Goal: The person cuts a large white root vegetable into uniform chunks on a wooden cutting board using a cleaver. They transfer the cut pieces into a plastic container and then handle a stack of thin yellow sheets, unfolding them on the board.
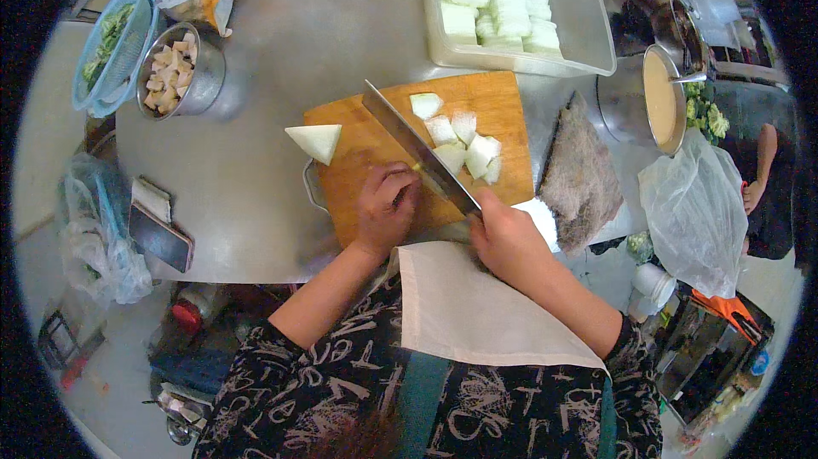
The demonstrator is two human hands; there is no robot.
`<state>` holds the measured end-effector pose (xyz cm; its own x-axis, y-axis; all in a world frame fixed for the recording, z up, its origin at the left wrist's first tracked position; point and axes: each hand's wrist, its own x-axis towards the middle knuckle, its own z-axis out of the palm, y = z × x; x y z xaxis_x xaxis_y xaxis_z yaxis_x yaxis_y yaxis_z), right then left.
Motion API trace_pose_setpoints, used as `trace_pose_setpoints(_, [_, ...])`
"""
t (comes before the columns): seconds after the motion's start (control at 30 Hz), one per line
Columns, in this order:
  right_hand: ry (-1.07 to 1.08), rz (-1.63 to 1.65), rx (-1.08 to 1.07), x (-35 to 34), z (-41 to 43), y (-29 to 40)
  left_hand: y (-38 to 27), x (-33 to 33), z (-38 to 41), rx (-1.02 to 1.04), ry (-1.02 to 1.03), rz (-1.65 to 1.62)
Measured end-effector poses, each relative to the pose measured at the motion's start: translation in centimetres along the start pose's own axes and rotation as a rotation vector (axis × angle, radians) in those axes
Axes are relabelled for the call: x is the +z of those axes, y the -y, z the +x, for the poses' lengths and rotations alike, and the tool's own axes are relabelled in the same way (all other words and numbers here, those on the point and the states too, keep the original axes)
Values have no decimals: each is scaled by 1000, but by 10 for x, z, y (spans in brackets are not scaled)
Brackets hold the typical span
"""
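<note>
My right hand (508, 225) grips the handle of a broad kitchen knife (418, 146), its blade slanting up and left across a wooden cutting board (514, 130). On the near left part of the board is my left hand (386, 206), fingers curled close to the blade; whether they hold anything is hidden. Several pale, white-green chunks of what looks like winter melon (482, 155) lie right of the blade. A larger wedge of the same vegetable (316, 139) rests at the board's left edge, partly overhanging it.
Stacked pale slices fill much of a plastic tub (588, 53) behind the board. A metal bowl of cubes (214, 69), a blue basket of greens (83, 69) and a phone (160, 238) lie left. Rightward are a grey cloth (581, 178) and a metal pot (623, 98); another person's arm (763, 158) shows beyond.
</note>
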<state>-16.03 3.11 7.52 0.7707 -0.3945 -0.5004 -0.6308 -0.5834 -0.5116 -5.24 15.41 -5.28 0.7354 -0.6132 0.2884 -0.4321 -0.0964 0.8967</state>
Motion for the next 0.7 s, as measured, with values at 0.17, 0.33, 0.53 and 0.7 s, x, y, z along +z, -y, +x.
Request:
trace_pose_setpoints(0.17, [-80, 24, -61, 21, 14, -11, -7, -2, 6, 45, -7, 24])
trace_pose_setpoints(0.33, [-108, 66, -36, 17, 22, -11, -6, -1, 8, 50, -2, 60])
trace_pose_setpoints(0.53, [-147, 180, 46, 6, 6, -17, -13, -8, 10, -178, 87, -57])
trace_pose_setpoints(0.7, [-130, 242, 105, -23, -24, 1, 3, -67, 14, -39, -142, 153])
